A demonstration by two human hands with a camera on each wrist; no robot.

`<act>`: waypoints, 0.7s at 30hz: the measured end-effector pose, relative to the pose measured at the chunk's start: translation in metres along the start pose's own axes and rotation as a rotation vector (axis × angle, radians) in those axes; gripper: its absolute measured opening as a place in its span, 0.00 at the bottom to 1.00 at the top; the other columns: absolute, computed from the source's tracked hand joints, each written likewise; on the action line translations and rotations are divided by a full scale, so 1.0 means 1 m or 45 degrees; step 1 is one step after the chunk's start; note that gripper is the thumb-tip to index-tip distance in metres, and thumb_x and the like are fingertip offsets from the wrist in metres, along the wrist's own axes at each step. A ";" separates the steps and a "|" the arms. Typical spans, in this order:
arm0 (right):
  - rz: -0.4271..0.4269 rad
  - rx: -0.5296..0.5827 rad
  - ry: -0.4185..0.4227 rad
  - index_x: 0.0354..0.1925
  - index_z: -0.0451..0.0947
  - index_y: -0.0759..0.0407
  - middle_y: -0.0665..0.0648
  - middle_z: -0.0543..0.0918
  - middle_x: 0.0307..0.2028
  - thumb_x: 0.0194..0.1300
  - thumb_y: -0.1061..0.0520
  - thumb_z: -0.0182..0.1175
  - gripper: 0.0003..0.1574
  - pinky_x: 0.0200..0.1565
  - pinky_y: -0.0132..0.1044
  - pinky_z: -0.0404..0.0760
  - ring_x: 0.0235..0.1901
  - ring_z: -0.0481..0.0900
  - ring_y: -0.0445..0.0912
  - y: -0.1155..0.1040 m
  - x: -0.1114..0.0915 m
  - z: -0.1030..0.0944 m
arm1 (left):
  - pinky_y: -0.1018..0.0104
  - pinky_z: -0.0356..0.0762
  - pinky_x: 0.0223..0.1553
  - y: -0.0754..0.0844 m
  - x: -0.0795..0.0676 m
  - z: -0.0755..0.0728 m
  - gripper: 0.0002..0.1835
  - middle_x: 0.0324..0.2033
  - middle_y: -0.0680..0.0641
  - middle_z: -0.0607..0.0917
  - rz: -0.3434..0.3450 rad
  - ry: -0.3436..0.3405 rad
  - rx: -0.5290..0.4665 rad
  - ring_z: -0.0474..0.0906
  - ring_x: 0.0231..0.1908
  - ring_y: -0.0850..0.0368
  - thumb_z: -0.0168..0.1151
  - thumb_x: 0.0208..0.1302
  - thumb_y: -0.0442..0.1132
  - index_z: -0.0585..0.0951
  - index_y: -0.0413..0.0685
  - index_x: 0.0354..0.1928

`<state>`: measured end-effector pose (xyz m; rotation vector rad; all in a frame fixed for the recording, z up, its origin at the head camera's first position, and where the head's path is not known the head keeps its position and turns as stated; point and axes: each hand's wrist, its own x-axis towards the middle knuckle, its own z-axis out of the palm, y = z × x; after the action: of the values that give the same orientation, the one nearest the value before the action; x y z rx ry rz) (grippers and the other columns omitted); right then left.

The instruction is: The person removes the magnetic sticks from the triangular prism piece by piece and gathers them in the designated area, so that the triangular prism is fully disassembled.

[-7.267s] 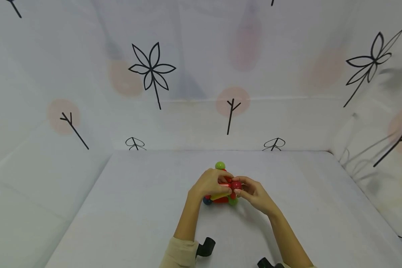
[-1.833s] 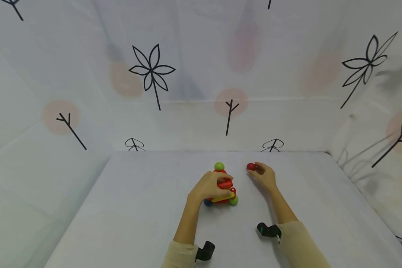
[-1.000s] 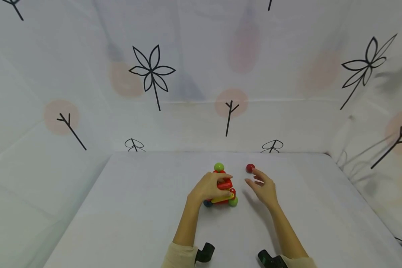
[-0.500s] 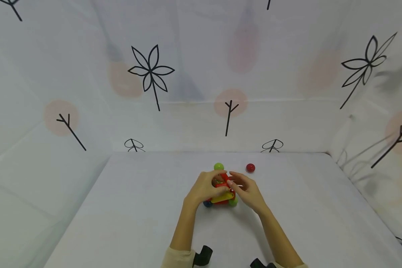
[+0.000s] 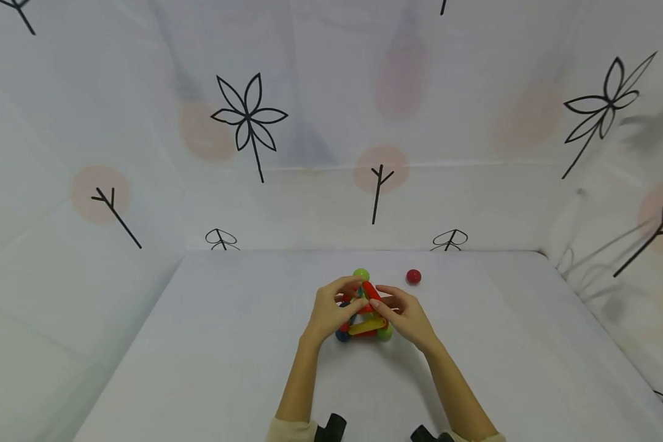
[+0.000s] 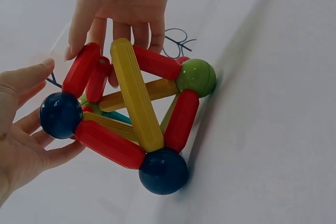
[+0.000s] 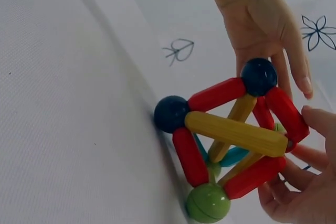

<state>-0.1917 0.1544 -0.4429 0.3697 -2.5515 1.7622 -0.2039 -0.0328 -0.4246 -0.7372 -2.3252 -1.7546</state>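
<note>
A frame of magnetic sticks and balls (image 5: pixel 367 331) stands on the white table, with red, yellow and teal sticks joined by blue and green balls. My right hand (image 5: pixel 409 316) pinches a red stick (image 7: pixel 286 113) at the frame's upper right, thumb at its end. My left hand (image 5: pixel 328 310) is at the upper left, its fingers behind and beside a blue ball (image 6: pixel 61 115), thumb raised off it. One long yellow stick (image 6: pixel 136 95) slants up from the lower blue ball (image 6: pixel 164 171). Green balls (image 7: pixel 208 203) sit at other corners.
A loose red ball (image 5: pixel 414 277) lies on the table (image 5: pixel 226 344) beyond my right hand. White cloth walls (image 5: pixel 309 202) with printed leaves and trees enclose the back and sides. Black wrist cameras (image 5: pixel 330 428) sit at the sleeves.
My right hand has taken the red ball off the frame, left it on the table at the right, and come back to a red stick. My left hand has loosened and shifted left.
</note>
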 end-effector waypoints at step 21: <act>0.130 0.011 0.019 0.59 0.71 0.64 0.66 0.82 0.45 0.68 0.52 0.55 0.26 0.43 0.41 0.81 0.43 0.80 0.55 -0.012 0.000 0.003 | 0.64 0.79 0.37 -0.023 -0.018 -0.005 0.20 0.43 0.40 0.84 -0.156 0.095 0.101 0.81 0.39 0.49 0.55 0.67 0.46 0.77 0.41 0.55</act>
<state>-0.1891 0.1472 -0.4329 0.2294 -2.5975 1.8020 -0.1992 -0.0474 -0.4500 -0.5180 -2.4201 -1.6943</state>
